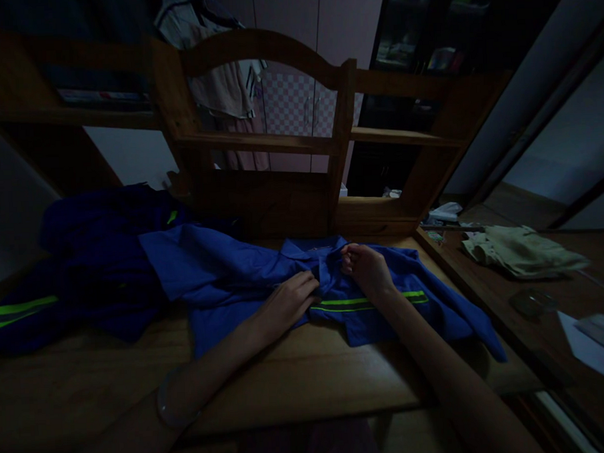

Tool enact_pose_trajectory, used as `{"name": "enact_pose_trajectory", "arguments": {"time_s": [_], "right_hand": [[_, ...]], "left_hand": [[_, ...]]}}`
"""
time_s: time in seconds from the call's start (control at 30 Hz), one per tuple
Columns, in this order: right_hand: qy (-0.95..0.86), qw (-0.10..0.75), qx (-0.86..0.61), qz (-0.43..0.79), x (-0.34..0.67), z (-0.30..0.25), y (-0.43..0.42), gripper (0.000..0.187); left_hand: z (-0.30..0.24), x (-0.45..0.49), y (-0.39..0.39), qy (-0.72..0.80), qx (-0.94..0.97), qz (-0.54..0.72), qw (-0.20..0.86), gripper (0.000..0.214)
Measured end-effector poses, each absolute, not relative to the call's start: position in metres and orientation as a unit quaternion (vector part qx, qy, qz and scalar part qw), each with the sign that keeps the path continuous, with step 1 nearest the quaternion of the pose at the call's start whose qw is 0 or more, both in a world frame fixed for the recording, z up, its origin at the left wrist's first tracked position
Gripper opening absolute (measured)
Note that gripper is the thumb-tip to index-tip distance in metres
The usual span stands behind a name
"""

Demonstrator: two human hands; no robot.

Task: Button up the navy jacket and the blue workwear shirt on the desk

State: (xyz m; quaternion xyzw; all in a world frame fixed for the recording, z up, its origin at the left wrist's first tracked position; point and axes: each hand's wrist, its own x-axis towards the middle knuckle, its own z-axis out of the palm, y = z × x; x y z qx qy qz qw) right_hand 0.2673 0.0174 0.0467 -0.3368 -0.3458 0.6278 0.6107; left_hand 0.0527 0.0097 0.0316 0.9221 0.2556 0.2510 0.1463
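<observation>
A blue work shirt [218, 263] with a yellow-green reflective stripe lies spread on the wooden desk [269, 388], its collar toward the back. My left hand [292, 297] rests on the front opening, fingers curled together around the fabric; the fingertips are partly hidden. Just below the collar on the right side, my right hand [366, 267] is closed in a pinch on the shirt's edge. A small gap separates the hands, with the front strip between them. What exactly lies under the fingertips is too dark to make out.
A heap of dark blue clothing [103, 262] with reflective stripes lies at the left. Behind the shirt stands a wooden shelf rack [258, 145]. To the right, a lower surface holds a folded beige cloth [523, 250], a clear glass-like object [533, 301] and white paper [592, 351].
</observation>
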Motion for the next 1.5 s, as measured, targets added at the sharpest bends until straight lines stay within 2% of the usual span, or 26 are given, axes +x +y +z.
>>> {"name": "enact_pose_trajectory", "arguments": {"time_s": [0.43,0.6,0.73,0.83,0.97,1.03,1.13,1.33,1.4,1.5], "right_hand": [[-0.357,0.609,-0.348,0.617,0.264,0.048,0.015,0.014],[-0.364,0.604,-0.359,0.611,0.263,0.049,0.015,0.013],[-0.368,0.598,-0.367,0.610,0.264,0.046,0.018,0.014],[-0.414,0.620,-0.402,0.532,0.264,0.046,0.015,0.016],[-0.538,0.639,-0.464,0.295,0.258,0.056,-0.001,0.011],[-0.610,0.600,-0.471,0.215,0.254,0.063,-0.011,0.009],[-0.713,0.509,-0.455,0.160,0.246,0.070,-0.020,0.032],[-0.848,0.358,-0.370,0.126,0.240,0.072,-0.020,0.057],[-0.860,0.335,-0.373,0.099,0.242,0.074,-0.019,0.058],[-0.861,0.318,-0.395,0.036,0.246,0.077,-0.021,0.047]], "left_hand": [[0.034,0.050,0.014,0.202,0.959,0.188,0.064,0.014],[0.026,0.052,0.012,0.219,0.944,0.226,0.103,0.011],[0.024,0.056,0.011,0.279,0.897,0.307,0.154,0.007],[0.028,0.059,0.009,0.311,0.860,0.354,0.197,0.006],[0.031,0.059,0.010,0.345,0.819,0.354,0.292,0.022],[0.030,0.059,0.012,0.352,0.784,0.339,0.384,0.027],[0.027,0.059,0.016,0.323,0.730,0.342,0.496,0.029],[0.026,0.062,0.017,0.302,0.681,0.384,0.545,0.033],[0.027,0.061,0.016,0.294,0.672,0.385,0.560,0.035],[0.028,0.059,0.015,0.267,0.667,0.362,0.594,0.036]]}}
